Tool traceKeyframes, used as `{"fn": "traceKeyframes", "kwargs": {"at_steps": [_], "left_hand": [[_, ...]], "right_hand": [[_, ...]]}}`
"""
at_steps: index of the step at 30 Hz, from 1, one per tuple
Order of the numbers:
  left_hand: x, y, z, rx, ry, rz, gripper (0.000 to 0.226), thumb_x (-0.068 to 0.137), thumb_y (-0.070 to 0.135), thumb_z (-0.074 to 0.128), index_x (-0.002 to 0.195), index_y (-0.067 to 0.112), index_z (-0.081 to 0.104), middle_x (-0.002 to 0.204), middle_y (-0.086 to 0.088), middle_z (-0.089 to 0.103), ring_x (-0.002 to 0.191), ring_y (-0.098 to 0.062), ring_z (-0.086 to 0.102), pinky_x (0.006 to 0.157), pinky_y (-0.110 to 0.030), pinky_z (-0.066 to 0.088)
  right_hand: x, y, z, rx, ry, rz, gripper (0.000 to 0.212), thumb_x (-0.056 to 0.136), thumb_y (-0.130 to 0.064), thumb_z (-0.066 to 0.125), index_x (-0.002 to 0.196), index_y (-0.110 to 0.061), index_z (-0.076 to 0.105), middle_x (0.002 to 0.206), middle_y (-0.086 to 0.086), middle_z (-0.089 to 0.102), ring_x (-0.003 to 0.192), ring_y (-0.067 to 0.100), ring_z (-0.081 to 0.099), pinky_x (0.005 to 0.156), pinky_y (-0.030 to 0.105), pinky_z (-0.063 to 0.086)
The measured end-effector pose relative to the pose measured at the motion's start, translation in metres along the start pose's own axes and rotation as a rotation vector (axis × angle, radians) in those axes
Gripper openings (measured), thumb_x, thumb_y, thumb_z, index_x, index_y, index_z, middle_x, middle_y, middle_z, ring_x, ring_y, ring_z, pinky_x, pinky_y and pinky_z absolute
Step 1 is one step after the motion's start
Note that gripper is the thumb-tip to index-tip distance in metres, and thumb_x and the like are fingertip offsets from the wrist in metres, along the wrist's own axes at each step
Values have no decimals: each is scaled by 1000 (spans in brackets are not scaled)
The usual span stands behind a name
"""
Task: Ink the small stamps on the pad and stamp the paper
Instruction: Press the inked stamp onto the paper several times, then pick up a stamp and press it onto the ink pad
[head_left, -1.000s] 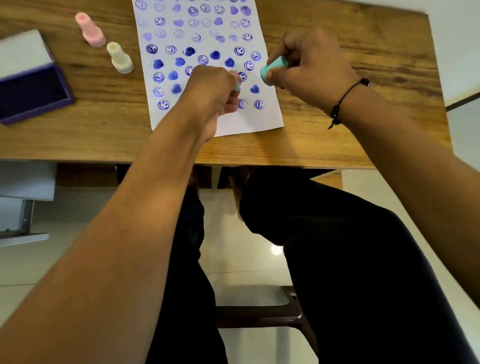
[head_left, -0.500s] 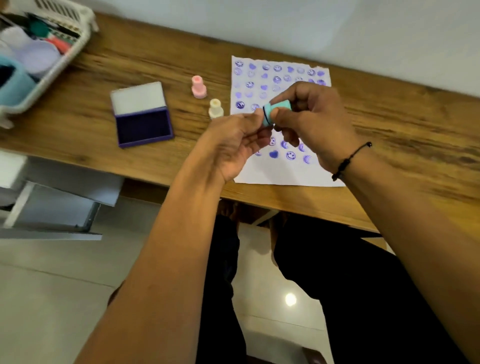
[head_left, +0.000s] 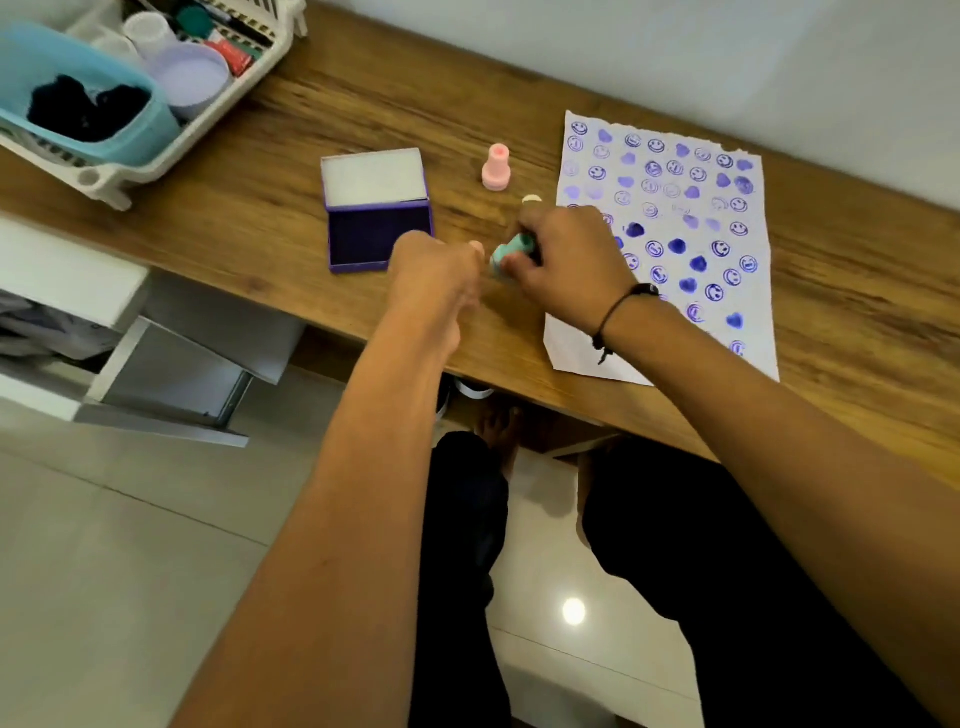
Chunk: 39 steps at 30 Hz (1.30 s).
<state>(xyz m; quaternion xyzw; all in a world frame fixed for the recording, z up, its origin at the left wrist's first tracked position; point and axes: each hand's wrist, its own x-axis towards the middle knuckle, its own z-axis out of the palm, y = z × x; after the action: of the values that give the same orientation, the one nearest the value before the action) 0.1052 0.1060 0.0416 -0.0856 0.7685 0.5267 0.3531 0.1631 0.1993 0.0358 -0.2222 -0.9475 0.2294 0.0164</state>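
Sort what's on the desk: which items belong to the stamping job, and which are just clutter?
Job: teal stamp in right hand, pink stamp, cream stamp, open ink pad, stamped paper.
Lying about: white basket, blue tub, lilac cup.

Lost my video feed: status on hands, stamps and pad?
Right hand gripping teal stamp; left hand closed, contents unseen. Ink pad open, just left of hands. Pink stamp stands aside; nothing blocking pad.
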Motion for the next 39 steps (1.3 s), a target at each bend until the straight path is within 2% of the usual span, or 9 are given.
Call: {"fn": "traceKeyframes", "kwargs": {"at_steps": [4,9,13,17,20,24,28,35,39], "left_hand": [[7,4,2,-27,24,14,21,86,11,54,105,6,63,74,-2,59,58,-7,52,43,-16,43],[9,7,-1,-124,29,28,16,85,7,55,96,3,65,68,-3,59,54,-8,52,45,-15,45],[9,6,-7,-180,7,65,14,85,2,51,76,3,62,64,-6,55,56,-12,49,50,-19,44],[8,10,-8,-223,-18,40,12,85,4,54,87,0,65,72,-9,58,64,-15,53,56,-21,47],[10,13,-8,-268,-33,11,12,84,5,57,91,-1,65,72,-8,60,65,-14,55,60,-21,49],[11,13,-13,-404,-55,27,8,85,5,56,88,1,62,71,-9,58,68,-16,54,61,-23,48],[8,15,-18,-592,-155,68,15,90,11,53,79,2,59,73,-11,59,66,-16,55,61,-21,49],[7,13,-33,-596,-146,110,20,90,8,53,71,4,58,53,-5,60,55,-13,51,50,-19,44],[12,12,-40,-529,-99,136,22,93,8,46,74,5,56,62,-8,54,53,-13,46,47,-19,39]], "right_hand": [[14,-6,15,-304,-42,-115,21,89,-13,49,107,-2,53,109,23,61,97,41,58,65,37,41],[17,-4,10,-268,-105,-114,28,87,-17,53,113,-6,53,111,21,62,100,39,57,72,36,43],[39,5,-20,-136,120,18,33,85,-30,54,103,-4,62,98,23,67,97,37,59,76,34,44],[62,7,-17,-249,-88,83,44,83,-41,58,102,-1,63,105,22,65,100,35,58,75,35,44],[68,7,-7,-273,-147,102,31,81,-27,63,102,-4,65,109,19,64,101,32,59,70,29,37],[65,2,-24,-38,5,92,23,81,-20,61,95,-4,69,86,17,68,75,21,64,63,27,44],[49,-20,-40,541,-122,88,8,79,-12,67,72,-12,63,49,-3,61,34,1,48,37,16,41],[49,-36,-25,576,-183,49,17,83,-6,64,69,-14,59,62,8,59,39,3,52,40,19,40],[50,-50,-14,415,-100,-81,7,83,-11,64,87,-5,64,80,22,67,61,24,58,57,35,47]]}}
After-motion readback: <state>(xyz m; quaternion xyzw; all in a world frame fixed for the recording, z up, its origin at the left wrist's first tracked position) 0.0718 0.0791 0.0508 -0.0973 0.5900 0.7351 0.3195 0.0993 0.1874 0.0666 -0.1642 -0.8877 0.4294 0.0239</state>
